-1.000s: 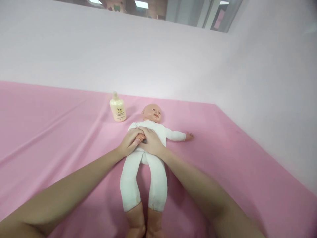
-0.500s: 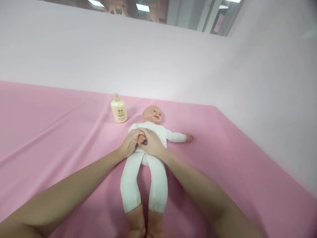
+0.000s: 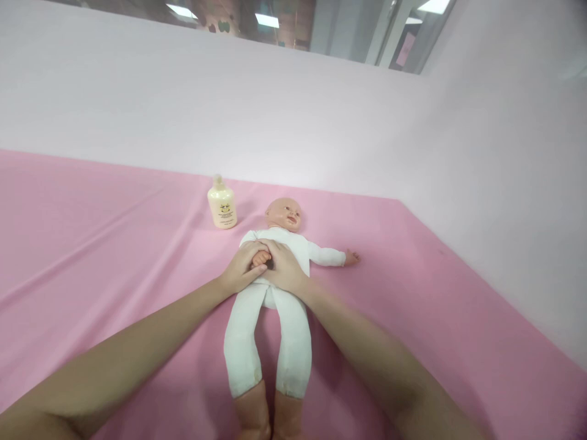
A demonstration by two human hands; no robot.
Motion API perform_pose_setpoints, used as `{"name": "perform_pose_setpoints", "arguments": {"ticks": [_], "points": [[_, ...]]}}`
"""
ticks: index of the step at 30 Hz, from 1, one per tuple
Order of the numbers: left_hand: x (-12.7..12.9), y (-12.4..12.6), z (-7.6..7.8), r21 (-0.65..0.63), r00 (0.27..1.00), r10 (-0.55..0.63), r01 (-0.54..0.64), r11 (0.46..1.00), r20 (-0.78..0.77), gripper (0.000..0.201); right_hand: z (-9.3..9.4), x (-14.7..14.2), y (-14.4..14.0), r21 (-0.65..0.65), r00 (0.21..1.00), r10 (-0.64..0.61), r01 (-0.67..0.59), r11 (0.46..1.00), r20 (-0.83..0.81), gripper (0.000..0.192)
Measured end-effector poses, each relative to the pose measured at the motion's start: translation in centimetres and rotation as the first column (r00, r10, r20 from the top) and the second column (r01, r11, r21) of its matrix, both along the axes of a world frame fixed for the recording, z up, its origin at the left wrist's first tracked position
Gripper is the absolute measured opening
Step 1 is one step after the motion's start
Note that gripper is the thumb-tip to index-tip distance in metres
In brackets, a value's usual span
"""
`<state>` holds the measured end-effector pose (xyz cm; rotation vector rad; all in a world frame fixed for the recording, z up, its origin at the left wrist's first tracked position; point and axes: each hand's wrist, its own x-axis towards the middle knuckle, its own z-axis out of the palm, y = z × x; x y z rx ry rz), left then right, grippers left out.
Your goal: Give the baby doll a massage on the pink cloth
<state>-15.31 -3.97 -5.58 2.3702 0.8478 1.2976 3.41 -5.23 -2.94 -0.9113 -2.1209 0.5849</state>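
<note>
A bald doll in white fabric [image 3: 290, 310] lies, head toward the pink cloth-covered surface's [image 3: 394, 293] far edge — left hand [image 3: 239, 267] curled around its small hand [image 3: 260, 259], right hand [image 3: 285, 267] flat on its torso [image 3: 300, 247].

Soft brightness, glaring light panels [image 3: 267, 21] up top, faint shadow beside the bottle [image 3: 223, 206], slight blur

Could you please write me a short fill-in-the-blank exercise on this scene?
The doll lies on a cloth that is ____ in colour.
In the picture, the bottle stands to the ____ of the doll's head.
Of doll and bottle, the left hand and right hand touch only the ____.
Missing words: pink; left; doll.
</note>
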Motion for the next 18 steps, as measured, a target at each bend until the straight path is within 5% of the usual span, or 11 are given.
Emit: {"name": "perform_pose_setpoints", "arguments": {"ticks": [5,12,18], "points": [[0.1,0.4,-0.4,-0.027,0.996,0.004,-0.001,1.0,0.093,0.05,0.0,-0.1,0.0,0.008,0.999,-0.04,0.04,0.999,0.027,0.036],[1.2,1.2,-1.3,-0.156,0.978,0.176,-0.158,0.975,0.111,0.025,-0.7,0.2,0.5,0.037,0.998,-0.062,0.06,0.997,0.034,0.075],[0.5,3.1,-2.2,-0.291,0.927,0.343,-0.289,0.912,0.154,0.028,-2.4,0.6,1.5,0.132,0.988,-0.149,0.145,0.981,0.023,0.066]]}}
